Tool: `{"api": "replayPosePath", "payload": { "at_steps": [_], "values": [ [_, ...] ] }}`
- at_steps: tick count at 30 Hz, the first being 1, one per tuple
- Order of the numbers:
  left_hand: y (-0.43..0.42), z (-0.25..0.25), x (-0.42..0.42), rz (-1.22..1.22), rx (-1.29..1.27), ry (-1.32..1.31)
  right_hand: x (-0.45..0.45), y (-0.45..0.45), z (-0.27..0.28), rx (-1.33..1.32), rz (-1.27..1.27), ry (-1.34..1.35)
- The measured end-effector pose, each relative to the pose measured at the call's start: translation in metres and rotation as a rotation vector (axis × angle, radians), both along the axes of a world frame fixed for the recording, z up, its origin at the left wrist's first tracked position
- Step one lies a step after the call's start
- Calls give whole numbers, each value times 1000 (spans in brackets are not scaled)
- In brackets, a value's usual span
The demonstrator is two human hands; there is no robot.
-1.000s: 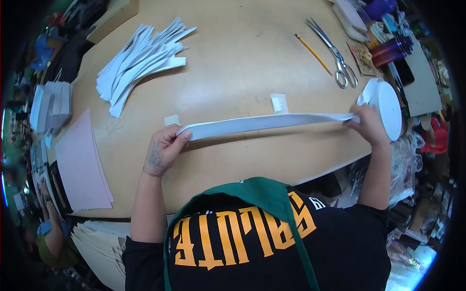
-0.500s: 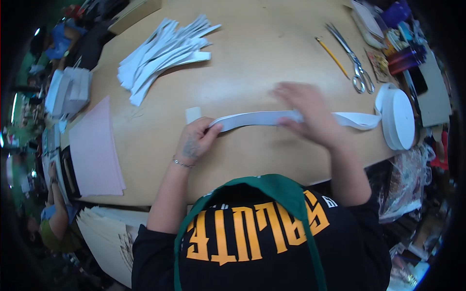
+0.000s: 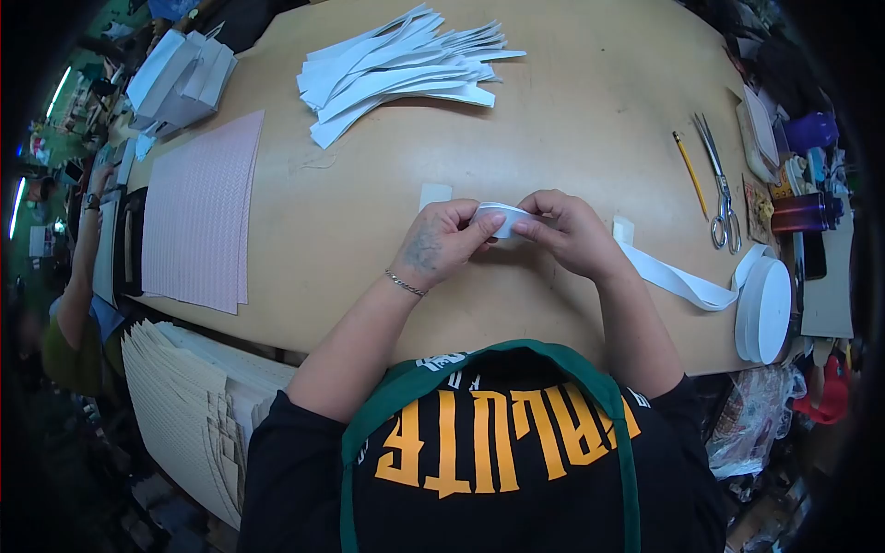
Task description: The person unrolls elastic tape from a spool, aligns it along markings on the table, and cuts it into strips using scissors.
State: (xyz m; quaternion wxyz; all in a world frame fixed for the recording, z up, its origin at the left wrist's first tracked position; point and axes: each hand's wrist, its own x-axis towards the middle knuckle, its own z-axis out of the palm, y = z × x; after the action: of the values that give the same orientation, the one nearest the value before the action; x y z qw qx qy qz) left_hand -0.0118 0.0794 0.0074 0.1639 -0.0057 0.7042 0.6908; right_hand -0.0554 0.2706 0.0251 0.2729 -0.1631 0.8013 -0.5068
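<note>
A white strip (image 3: 501,221) is pinched between both hands above the middle of the table. My left hand (image 3: 445,241) has thumb and fingers closed on its left end. Close beside it, my right hand (image 3: 570,235) grips the strip's right part, with the thumb in front. More of the white band (image 3: 678,276) runs from behind my right hand to a white roll (image 3: 764,310) at the table's right edge. Whether this band joins the held part is hidden by my right hand. A pile of cut white strips (image 3: 396,74) lies at the far side.
Scissors (image 3: 724,194) and a yellow pencil (image 3: 691,175) lie at the right, near a dark bottle (image 3: 804,213). Pink sheets (image 3: 198,212) lie at the left below a white bag (image 3: 182,81). Another person's arm (image 3: 81,253) shows at the far left.
My right hand has moved left from the roll and closed on the strip beside my left hand. The stretched strip is now short between the hands. The view has shifted left.
</note>
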Motion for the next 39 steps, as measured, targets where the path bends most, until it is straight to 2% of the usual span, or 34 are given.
{"api": "replayPosePath", "payload": {
  "at_steps": [4, 10, 13, 16, 19, 22, 25, 39],
  "values": [
    [3, 8, -2, 16, -100, 13, 0, 2, 4, 10, -6, 85],
    [8, -2, 1, 112, -52, 107, 2, 0, 4, 15, -41, 96],
    [7, 2, 1, 70, -79, 29, 3, -1, 5, 42, -38, 135],
    [7, -3, 1, 95, -114, 100, 4, 0, 4, 59, -46, 168],
    [11, -4, 5, 196, -44, 281, 1, 1, 5, 52, -61, 97],
    [9, 2, 6, 210, 21, 177, -3, 4, 0, 3, -74, 3],
    [3, 2, 4, 157, -28, 88, -3, 3, 3, 15, -80, 11],
    [11, 6, 2, 212, -68, 24, -3, 2, 2, 30, -101, 83]
  ]
}}
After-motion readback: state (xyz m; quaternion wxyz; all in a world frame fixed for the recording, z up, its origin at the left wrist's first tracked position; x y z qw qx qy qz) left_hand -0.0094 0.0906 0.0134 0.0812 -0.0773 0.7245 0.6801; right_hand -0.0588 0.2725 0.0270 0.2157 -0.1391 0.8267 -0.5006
